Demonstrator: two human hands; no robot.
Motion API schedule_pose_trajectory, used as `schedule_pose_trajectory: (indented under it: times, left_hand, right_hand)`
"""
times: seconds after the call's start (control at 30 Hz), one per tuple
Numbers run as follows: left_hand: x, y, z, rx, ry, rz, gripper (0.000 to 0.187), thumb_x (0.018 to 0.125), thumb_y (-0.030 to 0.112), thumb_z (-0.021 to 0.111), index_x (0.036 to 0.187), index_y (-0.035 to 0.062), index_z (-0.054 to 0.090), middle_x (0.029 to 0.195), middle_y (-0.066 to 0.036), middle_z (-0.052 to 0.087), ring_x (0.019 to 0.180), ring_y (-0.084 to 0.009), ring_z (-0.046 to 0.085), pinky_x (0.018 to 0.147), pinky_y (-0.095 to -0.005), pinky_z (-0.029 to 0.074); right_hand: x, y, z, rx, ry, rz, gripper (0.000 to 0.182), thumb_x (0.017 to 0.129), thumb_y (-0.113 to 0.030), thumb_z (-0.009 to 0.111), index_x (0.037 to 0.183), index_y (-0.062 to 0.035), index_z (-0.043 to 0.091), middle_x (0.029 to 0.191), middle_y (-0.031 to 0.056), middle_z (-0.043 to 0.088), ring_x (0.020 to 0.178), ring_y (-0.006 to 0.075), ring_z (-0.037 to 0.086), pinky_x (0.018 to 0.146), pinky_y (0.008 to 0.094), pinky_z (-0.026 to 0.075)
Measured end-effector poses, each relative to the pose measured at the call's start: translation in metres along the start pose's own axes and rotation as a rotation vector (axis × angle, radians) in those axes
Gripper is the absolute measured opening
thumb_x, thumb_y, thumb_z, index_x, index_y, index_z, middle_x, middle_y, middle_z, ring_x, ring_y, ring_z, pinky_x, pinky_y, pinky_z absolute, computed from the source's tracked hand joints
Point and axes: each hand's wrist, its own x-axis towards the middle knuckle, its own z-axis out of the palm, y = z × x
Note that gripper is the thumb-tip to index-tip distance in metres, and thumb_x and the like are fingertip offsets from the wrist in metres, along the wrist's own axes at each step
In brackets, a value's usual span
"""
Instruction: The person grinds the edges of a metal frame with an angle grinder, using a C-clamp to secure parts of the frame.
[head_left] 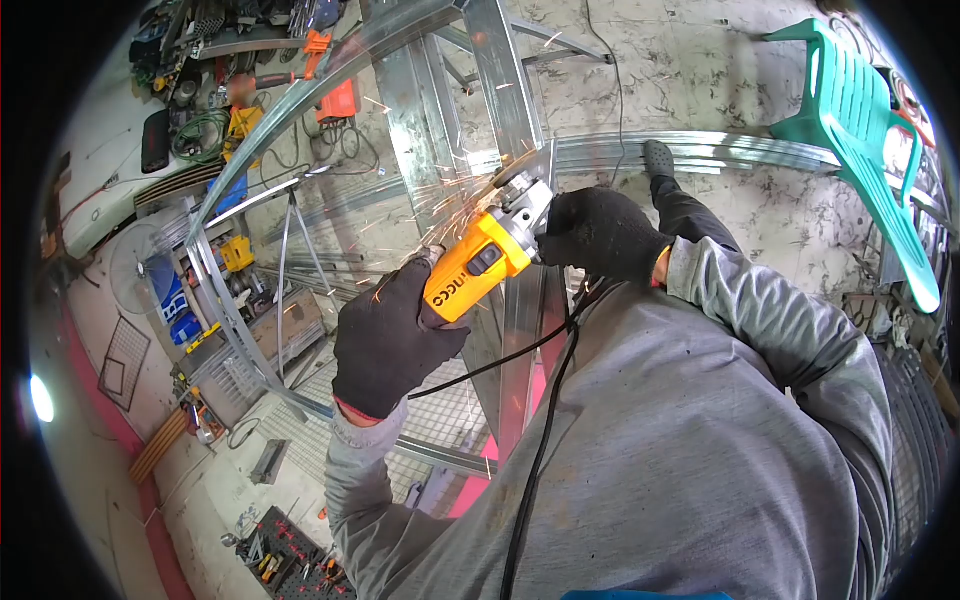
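A yellow angle grinder (pixel 478 262) is held between my two hands, both in black gloves. My left hand (pixel 392 335) is wrapped round the rear of its body. My right hand (pixel 600 235) is closed at the grinder's head, on the side by the silver gear housing; its grip is partly hidden. The grinding disc (pixel 515 170) touches or nearly touches the metal frame (pixel 500 85), and orange sparks fly to the left from there. A black cable (pixel 545 420) runs across the front of my grey shirt.
Metal profiles (pixel 700 150) lie on the floor beyond the frame, near my foot. A green plastic chair (pixel 850 120) lies at the right. Tools and cables crowd the upper left. A black tool board (pixel 285 555) is at the bottom left.
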Motion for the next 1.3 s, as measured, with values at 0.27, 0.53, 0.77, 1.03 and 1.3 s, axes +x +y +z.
schedule_pose_trajectory:
  times: [0.27, 0.53, 0.77, 1.03, 1.3]
  left_hand:
    - [0.002, -0.004, 0.003, 0.025, -0.007, 0.037, 0.073, 0.070, 0.032, 0.092, 0.132, 0.0010, 0.068, 0.092, -0.019, 0.075, 0.080, -0.0364, 0.077, 0.072, -0.0458, 0.061]
    - [0.005, -0.001, 0.000, 0.013, -0.016, 0.037, 0.074, 0.071, 0.032, 0.092, 0.133, 0.0004, 0.068, 0.099, -0.018, 0.076, 0.085, -0.0372, 0.077, 0.076, -0.0473, 0.061]
    - [0.008, 0.007, -0.007, 0.010, -0.047, -0.005, 0.069, 0.073, 0.033, 0.091, 0.131, 0.0017, 0.069, 0.096, -0.017, 0.076, 0.086, -0.0367, 0.077, 0.079, -0.0475, 0.061]
    - [0.003, 0.002, -0.003, 0.061, -0.005, 0.035, 0.072, 0.071, 0.033, 0.093, 0.132, 0.0025, 0.069, 0.095, -0.018, 0.076, 0.080, -0.0355, 0.077, 0.071, -0.0456, 0.062]
    - [-0.038, 0.002, -0.027, -0.181, 0.193, -0.211, 0.049, 0.074, 0.021, 0.092, 0.113, -0.0003, 0.071, 0.077, -0.014, 0.073, 0.069, -0.0290, 0.076, 0.067, -0.0374, 0.059]
  right_hand:
    - [0.002, 0.010, 0.003, -0.021, 0.020, -0.062, 0.043, 0.087, -0.043, 0.082, 0.111, -0.0081, 0.083, 0.094, 0.0153, 0.081, 0.085, 0.0331, 0.078, 0.083, 0.0422, 0.060]
    - [0.001, 0.004, -0.001, -0.029, 0.015, -0.060, 0.042, 0.088, -0.043, 0.082, 0.110, -0.0078, 0.083, 0.092, 0.0157, 0.081, 0.084, 0.0334, 0.078, 0.081, 0.0429, 0.059]
    - [0.002, 0.008, 0.003, -0.031, 0.036, -0.084, 0.040, 0.088, -0.043, 0.080, 0.107, -0.0076, 0.083, 0.092, 0.0165, 0.080, 0.084, 0.0344, 0.077, 0.080, 0.0439, 0.059]
    - [0.000, 0.006, -0.001, -0.028, 0.023, -0.063, 0.042, 0.087, -0.047, 0.082, 0.104, -0.0078, 0.083, 0.093, 0.0164, 0.080, 0.086, 0.0342, 0.077, 0.082, 0.0441, 0.058]
    - [-0.002, -0.003, -0.004, -0.014, -0.018, 0.038, 0.046, 0.089, -0.051, 0.080, 0.101, -0.0060, 0.081, 0.094, 0.0163, 0.080, 0.089, 0.0340, 0.076, 0.084, 0.0446, 0.058]
